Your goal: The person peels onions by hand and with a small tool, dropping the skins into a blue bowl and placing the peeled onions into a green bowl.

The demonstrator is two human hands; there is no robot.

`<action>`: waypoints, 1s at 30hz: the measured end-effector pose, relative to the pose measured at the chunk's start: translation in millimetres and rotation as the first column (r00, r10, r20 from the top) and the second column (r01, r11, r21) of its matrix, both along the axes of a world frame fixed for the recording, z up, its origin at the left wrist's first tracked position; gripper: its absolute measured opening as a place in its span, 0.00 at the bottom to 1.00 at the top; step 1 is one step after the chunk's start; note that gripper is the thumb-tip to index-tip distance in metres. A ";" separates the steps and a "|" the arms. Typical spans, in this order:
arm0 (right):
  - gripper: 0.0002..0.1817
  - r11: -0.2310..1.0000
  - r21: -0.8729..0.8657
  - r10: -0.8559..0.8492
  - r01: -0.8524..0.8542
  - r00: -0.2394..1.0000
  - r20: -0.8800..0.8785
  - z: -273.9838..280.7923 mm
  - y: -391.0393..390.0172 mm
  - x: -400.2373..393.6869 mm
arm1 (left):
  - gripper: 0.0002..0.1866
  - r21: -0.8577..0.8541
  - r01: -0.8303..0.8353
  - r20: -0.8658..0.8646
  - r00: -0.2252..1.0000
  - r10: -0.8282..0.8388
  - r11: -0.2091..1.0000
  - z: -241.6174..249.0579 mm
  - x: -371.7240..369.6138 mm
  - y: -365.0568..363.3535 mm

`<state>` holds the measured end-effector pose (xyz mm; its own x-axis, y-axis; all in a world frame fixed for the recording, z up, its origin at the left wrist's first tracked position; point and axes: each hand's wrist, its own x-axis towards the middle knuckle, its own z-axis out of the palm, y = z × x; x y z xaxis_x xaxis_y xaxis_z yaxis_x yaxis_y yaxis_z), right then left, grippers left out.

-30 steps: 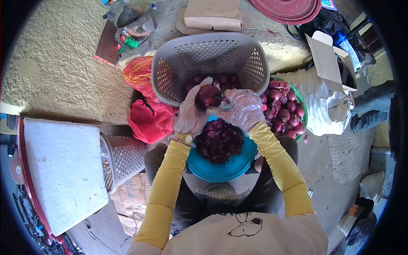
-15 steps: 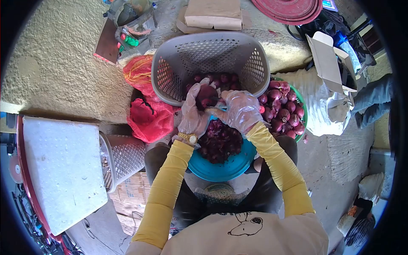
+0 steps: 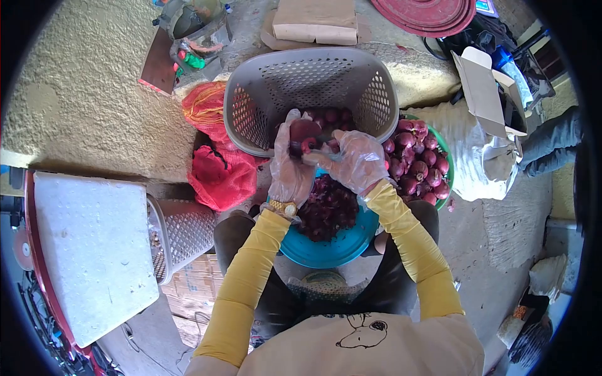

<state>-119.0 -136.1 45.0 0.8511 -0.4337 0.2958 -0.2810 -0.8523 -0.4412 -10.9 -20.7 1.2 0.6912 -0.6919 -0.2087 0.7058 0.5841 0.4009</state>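
Note:
My left hand [image 3: 291,163], in a clear plastic glove, holds red onions [image 3: 305,133] over the near rim of a grey perforated basket [image 3: 307,59]. My right hand [image 3: 354,160], also gloved, is closed close beside them; what its fingers grip is blurred and partly hidden. More onions [image 3: 332,116] lie in the bottom of the basket. Beneath my hands stands a blue basin [image 3: 332,253] with dark red onion skins [image 3: 326,213] in it. On the right, a green basin [image 3: 447,150] is full of red onions [image 3: 420,166].
Red mesh bags [image 3: 222,175] lie left of the basket. Further left are a white board [image 3: 94,250] and another perforated basket [image 3: 185,232]. A white sack [image 3: 470,156] and an open carton [image 3: 483,94] are at the right, near a person's legs [image 3: 552,141]. Cardboard [image 3: 315,22] lies beyond the basket.
My left hand has turned a little, showing more of the onions in it. My right hand has shifted slightly beside them. The legs at the right have moved slightly.

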 end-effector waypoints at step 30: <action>0.33 0.993 -0.061 0.097 -0.102 0.992 -0.076 2.7 -7.2 -2.9 | 0.21 0.073 0.134 0.100 0.985 -0.141 0.988 -1.5 17.3 6.2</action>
